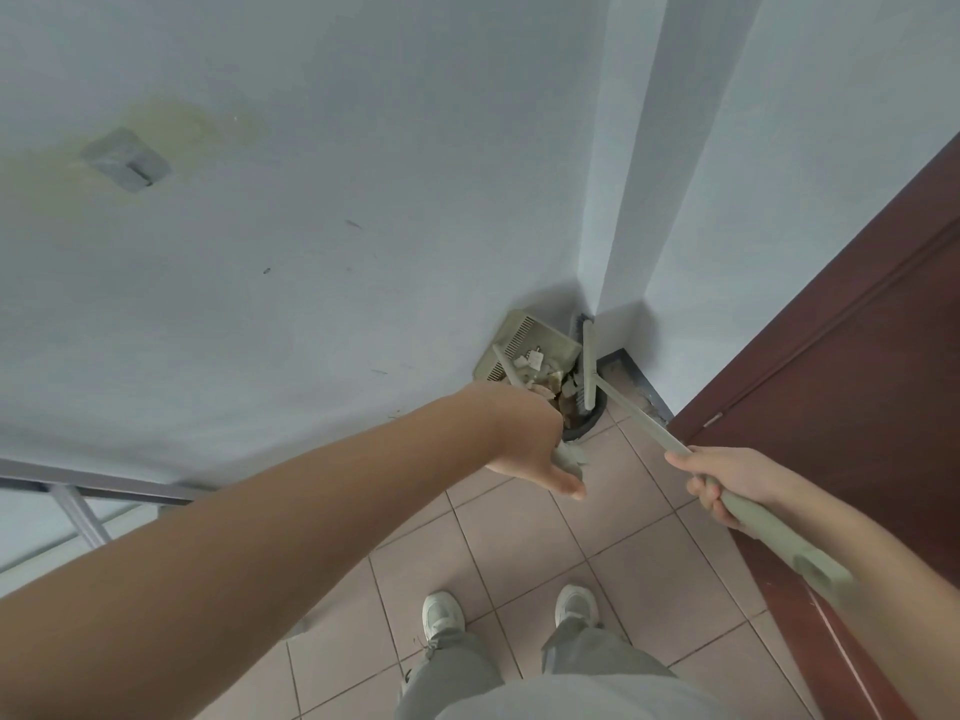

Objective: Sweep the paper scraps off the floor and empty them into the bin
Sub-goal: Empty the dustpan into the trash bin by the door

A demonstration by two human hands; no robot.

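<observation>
My left hand (530,449) grips the handle of a beige dustpan (524,340), which is tipped up against the wall over a dark round bin (584,426) in the corner. White paper scraps (532,362) lie in the pan and spill toward the bin's mouth. My right hand (727,485) holds the long pale green broom handle (769,527). The broom head (588,366) stands on end at the pan's right edge, above the bin.
A pale blue wall fills the left and back, with a jutting corner column (623,200). A dark red door (857,381) stands on the right. Pink floor tiles (519,537) lie under my two white shoes (441,613). A metal frame (78,506) sits at the lower left.
</observation>
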